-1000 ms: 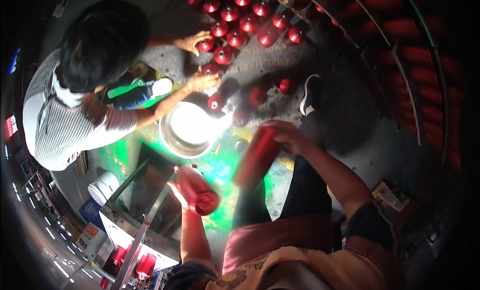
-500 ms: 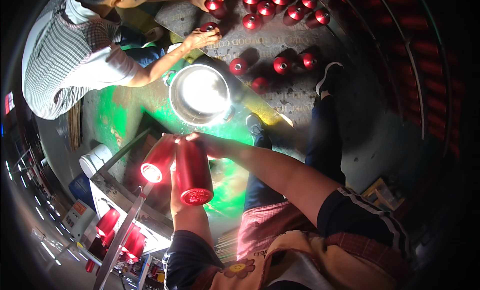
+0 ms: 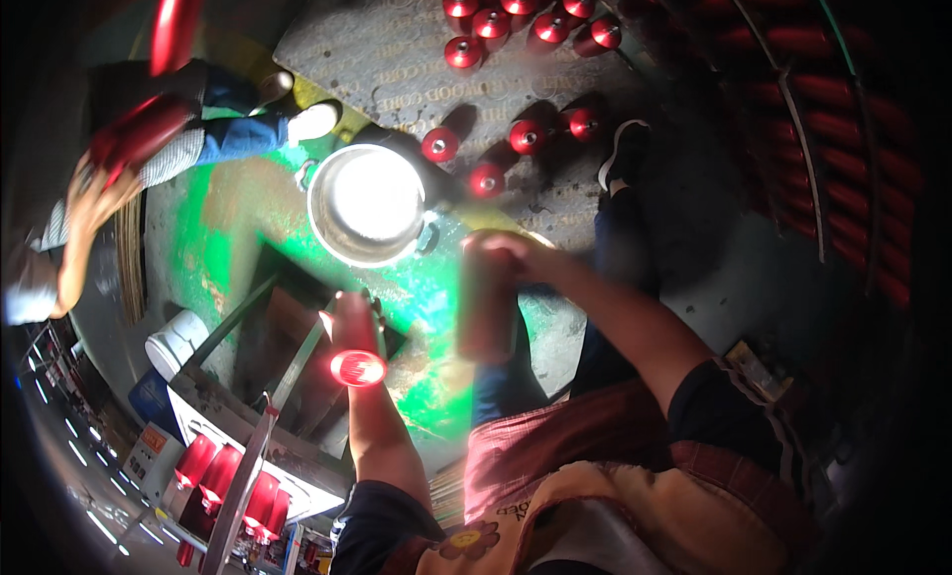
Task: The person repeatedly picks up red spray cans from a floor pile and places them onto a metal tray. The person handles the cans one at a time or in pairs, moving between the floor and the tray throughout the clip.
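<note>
Person's left hand [image 3: 329,324] gripping a red bottle [image 3: 357,339], right hand [image 3: 509,250] grasping a second bottle [image 3: 486,312] — motion-blurred, metal pot [image 3: 342,249] beyond.

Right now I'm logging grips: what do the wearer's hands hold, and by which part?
Left hand: a shiny red cylindrical bottle, near the end opposite its base. Right hand: a blurred red cylinder, near its far end.

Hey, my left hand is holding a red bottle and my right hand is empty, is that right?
Not quite: your right hand isn't empty. The head view shows it holding a blurred red bottle. Your left hand does hold a red bottle.
</note>
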Demonstrator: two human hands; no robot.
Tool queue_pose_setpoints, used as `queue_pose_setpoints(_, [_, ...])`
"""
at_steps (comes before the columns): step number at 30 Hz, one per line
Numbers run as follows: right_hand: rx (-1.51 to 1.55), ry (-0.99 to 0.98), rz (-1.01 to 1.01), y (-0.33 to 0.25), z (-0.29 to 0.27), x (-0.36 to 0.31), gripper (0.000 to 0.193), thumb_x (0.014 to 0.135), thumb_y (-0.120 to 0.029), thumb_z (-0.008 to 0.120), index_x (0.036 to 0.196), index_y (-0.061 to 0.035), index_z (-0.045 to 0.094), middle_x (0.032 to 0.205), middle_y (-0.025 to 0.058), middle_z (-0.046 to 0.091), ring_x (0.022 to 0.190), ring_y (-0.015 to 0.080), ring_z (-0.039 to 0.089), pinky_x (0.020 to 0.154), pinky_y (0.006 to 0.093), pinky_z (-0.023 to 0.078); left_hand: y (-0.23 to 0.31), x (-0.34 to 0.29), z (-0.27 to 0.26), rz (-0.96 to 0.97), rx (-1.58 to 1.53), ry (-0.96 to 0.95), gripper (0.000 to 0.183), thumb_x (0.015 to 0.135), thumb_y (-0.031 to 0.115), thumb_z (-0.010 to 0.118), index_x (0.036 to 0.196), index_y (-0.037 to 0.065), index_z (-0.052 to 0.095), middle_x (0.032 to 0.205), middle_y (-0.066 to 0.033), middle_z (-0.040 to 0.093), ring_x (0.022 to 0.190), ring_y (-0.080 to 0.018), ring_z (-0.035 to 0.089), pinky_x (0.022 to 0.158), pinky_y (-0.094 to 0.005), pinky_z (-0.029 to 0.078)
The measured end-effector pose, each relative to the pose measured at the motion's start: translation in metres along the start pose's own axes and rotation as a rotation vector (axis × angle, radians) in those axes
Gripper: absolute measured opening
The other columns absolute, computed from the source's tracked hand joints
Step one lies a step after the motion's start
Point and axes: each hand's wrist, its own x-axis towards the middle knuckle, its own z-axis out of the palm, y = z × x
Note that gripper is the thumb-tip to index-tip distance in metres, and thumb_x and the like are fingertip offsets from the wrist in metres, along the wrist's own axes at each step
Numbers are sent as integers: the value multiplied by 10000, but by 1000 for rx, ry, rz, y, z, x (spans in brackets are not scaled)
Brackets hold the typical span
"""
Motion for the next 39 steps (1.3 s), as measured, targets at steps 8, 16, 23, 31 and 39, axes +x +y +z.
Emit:
queue_pose_setpoints(8, [-1106,548,-387,-94,-118,-120,439,749,-139,747,1181,-184,684,1326,81,510,1193,257,504,1005,387,441,-142,127,47,114,1231,375,368,922,165,653,1250,3,620,1256,-149,623,1098,-235,607,998,-385,453])
queue_pose_setpoints(16, [-1723,848,-617,-79,-208,-79,406,692,-111,774,1057,-286,736,1391,89,448,1190,331,464,956,397,470,-299,259,61,523,2096,-108,357,671,200,771,1026,195,731,1145,-57,614,1108,-259,531,975,-428,405])
queue_pose_setpoints(23, [-1587,960,-665,-53,-258,-57,399,697,-76,760,1030,-295,749,1472,106,400,1291,347,418,1025,392,435,-331,300,6,358,2012,49,322,713,225,782,1033,212,739,1359,-22,515,1257,-332,428,1048,-459,368])
queue_pose_setpoints(31, [-1657,884,-505,-48,-230,-80,475,700,30,699,1051,-285,748,1522,170,327,1371,394,306,1092,395,379,-311,281,16,417,2451,-232,445,750,392,732,1106,125,704,1388,-101,516,1358,-268,401,1143,-543,251])
queue_pose_setpoints(39, [-1680,889,-690,-165,-213,-88,477,739,-61,712,1192,-209,681,1352,96,492,1259,314,450,1050,415,401,-220,368,91,710,2135,161,425,824,165,705,1244,136,650,1471,-125,452,1269,-339,487,1076,-486,334])
